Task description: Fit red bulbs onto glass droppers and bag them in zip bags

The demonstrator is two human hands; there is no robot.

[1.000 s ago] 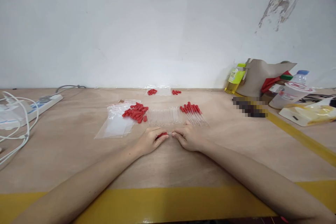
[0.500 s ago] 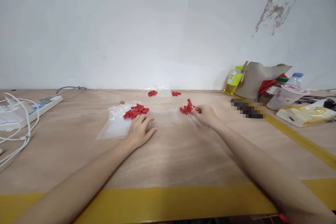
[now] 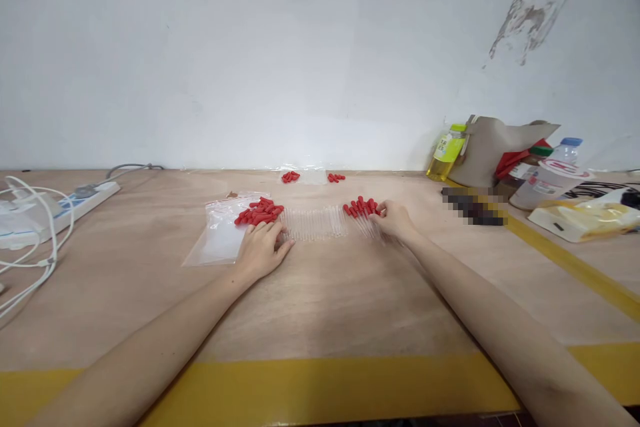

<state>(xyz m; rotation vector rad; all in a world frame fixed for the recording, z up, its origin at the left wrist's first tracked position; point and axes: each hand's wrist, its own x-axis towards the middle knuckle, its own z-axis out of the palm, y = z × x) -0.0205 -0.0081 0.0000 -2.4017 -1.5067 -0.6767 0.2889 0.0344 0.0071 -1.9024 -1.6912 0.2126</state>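
On the surface (image 3: 320,313): row of clear tubes (image 3: 315,223), side by side. At left end of row: left hand (image 3: 263,248), fingers loosely bent, beside heaped red bulbs (image 3: 259,211); cannot tell whether gripping anything. Just right of row: right hand (image 3: 395,220), well apart from left, thumb and fingertips drawn close at red-topped tubes (image 3: 361,205); cannot tell whether pinching one. Farther left of row: plastic bag (image 3: 216,240). Behind row: small red cluster (image 3: 290,177).

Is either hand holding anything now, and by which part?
Can't tell for either: right hand at the red-ended tubes, left hand at the loose red caps; any grip too small to see.
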